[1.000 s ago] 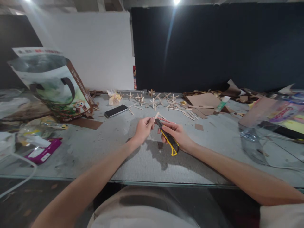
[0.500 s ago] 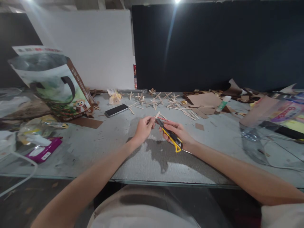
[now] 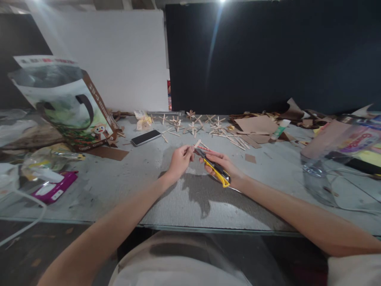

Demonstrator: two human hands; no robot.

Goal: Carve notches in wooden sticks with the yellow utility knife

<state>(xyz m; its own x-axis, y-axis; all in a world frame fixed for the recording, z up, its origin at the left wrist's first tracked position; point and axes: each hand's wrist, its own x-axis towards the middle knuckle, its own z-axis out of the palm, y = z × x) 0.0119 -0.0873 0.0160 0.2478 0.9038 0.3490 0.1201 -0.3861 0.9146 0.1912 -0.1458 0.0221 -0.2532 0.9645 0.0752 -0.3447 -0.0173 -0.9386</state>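
Observation:
My left hand (image 3: pixel 181 161) pinches a small pale wooden stick (image 3: pixel 197 143) whose tip sticks up past the fingertips. In my right hand (image 3: pixel 223 165) is a black and yellow utility knife (image 3: pixel 218 170), its front end close against the stick and its yellow butt toward my wrist. A thin reddish strip (image 3: pixel 205 149) shows behind the knife, by the right fingers; its kind is unclear. Beyond both hands lie several crossed wooden sticks (image 3: pixel 193 129) and loose sticks (image 3: pixel 236 142) on the grey table (image 3: pixel 178 210).
A black phone (image 3: pixel 145 138) lies to the left, near a tall printed bag (image 3: pixel 65 107) and a purple packet (image 3: pixel 56 188). On the right are brown cardboard pieces (image 3: pixel 254 125), a glue stick (image 3: pixel 280 130) and a clear plastic bottle (image 3: pixel 315 174).
The utility knife has turned in my right hand, its yellow butt swinging right and slightly up. My left hand stays nearly still with the stick.

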